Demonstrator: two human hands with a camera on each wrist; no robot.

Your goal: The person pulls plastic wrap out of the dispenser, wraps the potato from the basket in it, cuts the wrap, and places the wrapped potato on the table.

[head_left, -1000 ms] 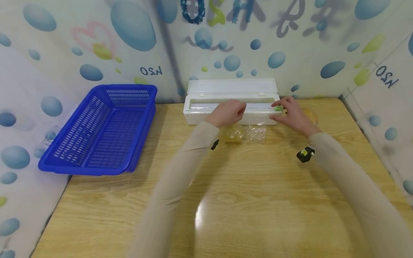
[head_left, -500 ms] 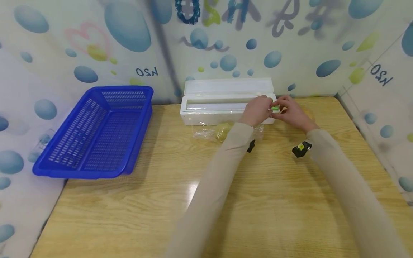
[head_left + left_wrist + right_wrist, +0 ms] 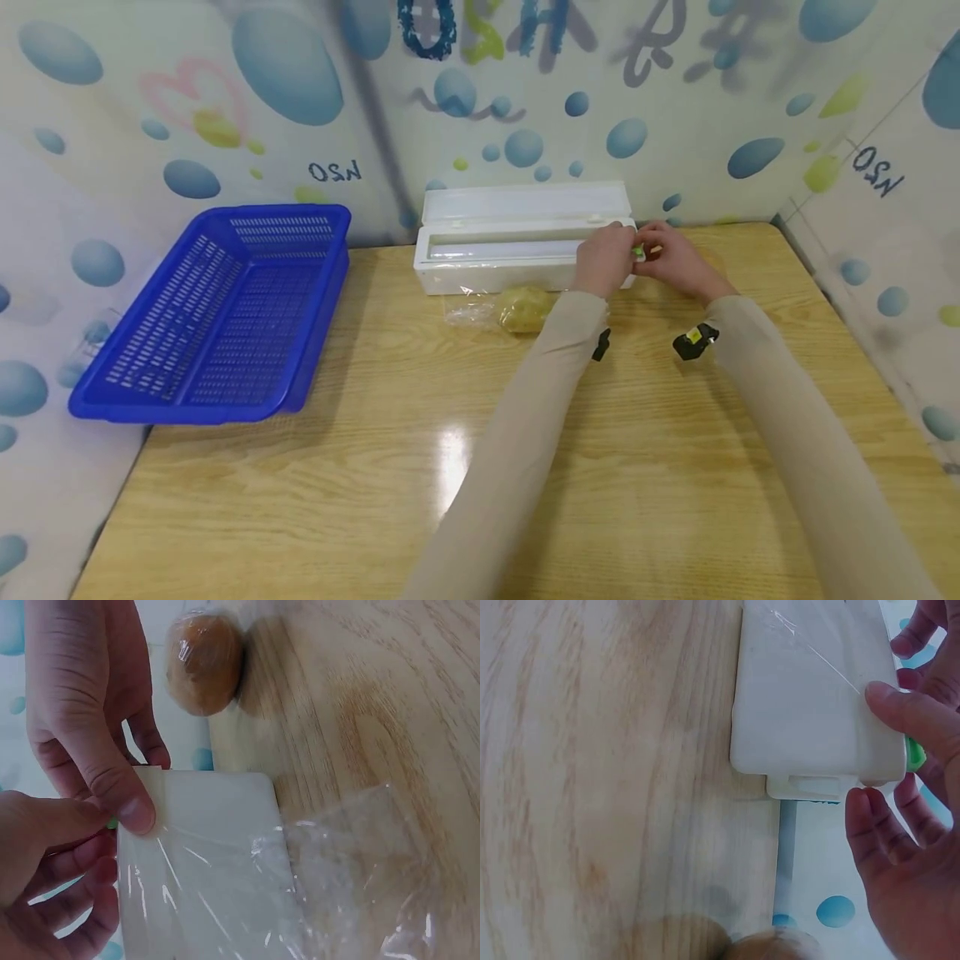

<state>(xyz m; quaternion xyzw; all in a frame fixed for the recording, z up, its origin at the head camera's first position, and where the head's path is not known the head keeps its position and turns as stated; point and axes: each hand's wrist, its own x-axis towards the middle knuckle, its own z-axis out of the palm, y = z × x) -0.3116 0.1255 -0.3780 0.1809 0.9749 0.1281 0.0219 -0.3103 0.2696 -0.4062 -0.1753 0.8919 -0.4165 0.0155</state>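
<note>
A white cling film box [image 3: 495, 275] stands lid-up against the wall, its roll [image 3: 495, 251] inside. Clear film [image 3: 468, 310] hangs over its front onto the table, around a yellowish round piece of produce [image 3: 522, 309]. At the box's right end, my left hand [image 3: 603, 260] pinches a small green slide cutter [image 3: 915, 754], largely hidden by fingers. My right hand [image 3: 678, 262] grips that same end, its thumb [image 3: 136, 816] on the front face and fingertips around the corner.
A brownish-orange round piece of produce in film [image 3: 204, 664] lies right of the box, partly behind my right hand. A blue plastic basket [image 3: 300, 367] stands at the left. The wooden table [image 3: 360, 500] meets patterned walls [image 3: 525, 92] behind.
My left hand has moved right along the box to its right end, beside the right hand, uncovering the film and the yellowish produce. The head view has shifted slightly.
</note>
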